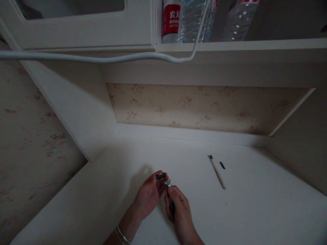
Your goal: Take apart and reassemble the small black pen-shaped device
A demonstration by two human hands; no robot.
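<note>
My left hand (150, 194) is closed on a short, dark cylindrical piece (160, 176), held near the fingertips. My right hand (179, 207), just to its right, grips a small tool with a dark handle (171, 205) and a shiny metal head (168, 183). That metal head points up toward the left fingers, close to the dark piece; whether they touch I cannot tell. Both hands are over the white desk (102, 200). To their right lies a slim, pale stick with a dark end (217, 172), beside a small flat black piece (222, 165).
A white cable (102, 60) crosses in front of the upper cabinet. On the shelf (242, 45) above stand several clear plastic bottles, one with a red label (171, 18). White side panels (81, 109) and a flowered wall (184, 105) enclose the desk.
</note>
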